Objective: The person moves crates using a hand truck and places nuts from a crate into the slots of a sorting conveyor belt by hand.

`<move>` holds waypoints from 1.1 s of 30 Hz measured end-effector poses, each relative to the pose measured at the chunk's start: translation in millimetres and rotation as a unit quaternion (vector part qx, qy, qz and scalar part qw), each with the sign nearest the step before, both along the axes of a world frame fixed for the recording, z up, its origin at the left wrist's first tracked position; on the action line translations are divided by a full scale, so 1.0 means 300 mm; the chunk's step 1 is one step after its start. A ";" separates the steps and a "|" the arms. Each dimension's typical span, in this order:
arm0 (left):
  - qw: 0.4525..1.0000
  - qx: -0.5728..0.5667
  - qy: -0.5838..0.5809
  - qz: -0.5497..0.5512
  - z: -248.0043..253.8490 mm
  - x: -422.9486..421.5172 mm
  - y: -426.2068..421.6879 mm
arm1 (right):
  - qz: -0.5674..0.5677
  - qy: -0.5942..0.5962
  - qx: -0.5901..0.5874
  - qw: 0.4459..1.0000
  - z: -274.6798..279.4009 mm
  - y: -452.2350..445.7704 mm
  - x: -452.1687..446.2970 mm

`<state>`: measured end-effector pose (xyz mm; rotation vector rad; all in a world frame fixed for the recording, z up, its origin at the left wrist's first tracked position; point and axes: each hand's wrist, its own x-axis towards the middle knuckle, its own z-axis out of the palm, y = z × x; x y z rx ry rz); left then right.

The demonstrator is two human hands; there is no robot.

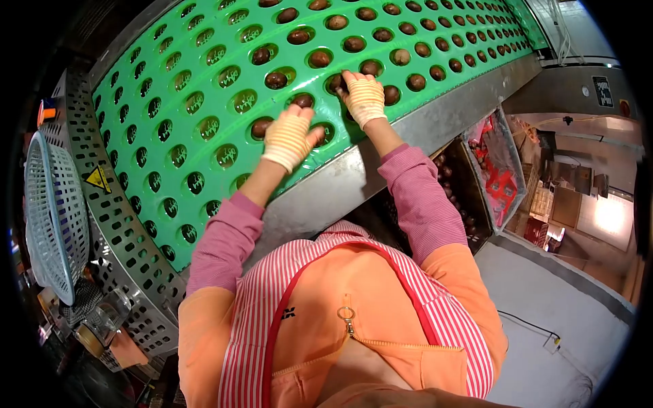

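Dark brown eggs sit in the pockets of a green plastic sheet. My left hand, in a yellow-striped glove with bare fingertips, is over the sheet with its thumb apart. Its fingertips reach the lower side of one egg, and another egg lies just to its left. My right hand, gloved the same way, has its fingers stretched out at the right side of an egg. Whether they press on it is partly hidden. Dark print shows in the pockets without eggs at the left.
A metal edge runs along the sheet's near side. Below my right arm, a dark crate holds more eggs, beside a bin with red packets. At left are a perforated metal guard and a pale blue plastic basket.
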<state>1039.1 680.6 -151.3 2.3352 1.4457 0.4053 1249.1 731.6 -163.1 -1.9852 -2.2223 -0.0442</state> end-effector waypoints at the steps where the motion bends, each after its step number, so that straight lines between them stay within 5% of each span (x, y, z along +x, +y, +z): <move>1: 0.998 -0.026 0.028 -0.040 -0.002 0.008 -0.034 | -0.026 0.007 -0.008 1.000 0.001 -0.004 -0.005; 6: 0.985 0.023 0.087 -0.144 -0.028 0.046 -0.018 | -0.059 0.116 0.091 0.987 0.012 -0.118 0.018; 8: 0.977 -0.050 0.124 -0.165 0.040 0.064 0.057 | -0.088 0.160 0.110 0.977 0.070 -0.215 0.024; 14: 0.984 0.118 -0.114 -0.065 -0.042 0.174 0.417 | -0.136 0.250 0.146 0.948 0.154 -0.523 0.072; 19: 0.983 0.121 -0.058 -0.128 -0.176 0.219 0.619 | -0.269 0.199 0.213 0.918 0.165 -0.874 0.382; 21: 0.996 0.053 0.069 -0.038 -0.011 0.256 0.550 | -0.354 0.192 0.222 0.888 0.147 -1.049 0.533; 22: 0.985 -0.002 0.170 0.042 0.088 0.294 0.500 | -0.415 0.219 0.214 0.857 0.144 -1.125 0.587; 24: 0.980 0.006 0.190 0.063 0.000 0.313 0.555 | -0.506 0.223 0.163 0.817 0.097 -1.273 0.719; 28: 0.960 0.162 0.218 0.066 -0.035 0.414 0.539 | -0.557 0.248 -0.094 0.787 0.043 -1.428 0.826; 30: 0.961 0.269 0.051 -0.021 0.034 0.529 0.420 | -0.525 0.272 -0.171 0.788 -0.039 -1.477 0.836; 32: 0.968 0.122 -0.149 -0.161 0.055 0.672 0.265 | -0.509 0.314 -0.225 0.770 -0.117 -1.466 0.865; 33: 0.962 0.065 -0.159 -0.211 0.105 0.746 0.098 | -0.500 0.351 -0.222 0.760 -0.147 -1.448 0.885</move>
